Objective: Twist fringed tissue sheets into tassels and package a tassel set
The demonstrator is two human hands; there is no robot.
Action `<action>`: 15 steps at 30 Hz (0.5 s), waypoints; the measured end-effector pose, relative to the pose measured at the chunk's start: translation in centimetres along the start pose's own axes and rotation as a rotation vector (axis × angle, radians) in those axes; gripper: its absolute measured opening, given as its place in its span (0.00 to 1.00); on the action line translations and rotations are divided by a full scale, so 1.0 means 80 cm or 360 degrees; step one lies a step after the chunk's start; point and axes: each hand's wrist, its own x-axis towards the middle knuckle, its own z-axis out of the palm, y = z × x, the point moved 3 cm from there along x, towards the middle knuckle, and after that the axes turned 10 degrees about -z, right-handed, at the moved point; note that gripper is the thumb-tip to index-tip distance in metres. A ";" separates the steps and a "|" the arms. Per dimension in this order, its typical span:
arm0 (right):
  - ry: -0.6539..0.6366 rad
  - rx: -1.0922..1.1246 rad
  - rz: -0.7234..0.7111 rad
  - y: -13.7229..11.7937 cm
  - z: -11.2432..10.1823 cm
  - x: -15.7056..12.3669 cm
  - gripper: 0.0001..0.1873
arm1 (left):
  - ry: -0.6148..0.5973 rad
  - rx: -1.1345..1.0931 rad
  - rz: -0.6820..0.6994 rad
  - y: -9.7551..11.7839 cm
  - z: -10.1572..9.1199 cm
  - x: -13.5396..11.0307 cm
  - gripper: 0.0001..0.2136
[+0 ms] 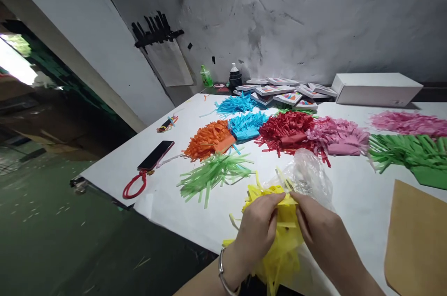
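Observation:
Both hands are over the table's front edge, pinching yellow tissue-paper fringe (279, 249) between thumbs and fingers. My left hand (256, 224), with a silver bracelet at the wrist, grips it from the left. From the right, my right hand (323, 221) holds the same strip, the fingertips of both hands almost meeting. Long yellow strands hang below the hands past the edge, and more yellow strips lie just behind the fingers. A crumpled clear plastic bag (309, 175) lies right behind my right hand. Light green fringe (214, 172) lies to the left of the yellow paper.
Fringe bundles in orange (209, 140), blue (247, 124), red (288, 131), pink (342, 135) and green (412, 154) cross the table. Behind them are flat boxes (275, 90) and a white carton (377, 89). A phone (156, 155) lies left; brown cardboard (417, 240) lies right.

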 end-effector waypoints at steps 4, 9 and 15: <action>-0.0180 0.0557 0.0561 0.026 -0.013 0.000 0.17 | 0.0026 0.0185 0.0260 -0.007 -0.010 0.006 0.30; -0.0248 0.1206 0.1166 0.038 -0.005 -0.013 0.21 | 0.0222 0.0338 0.0735 0.001 -0.024 0.012 0.18; 0.0098 0.1571 0.1476 0.048 0.004 -0.035 0.23 | 0.0506 0.0461 0.0904 0.012 -0.051 0.010 0.14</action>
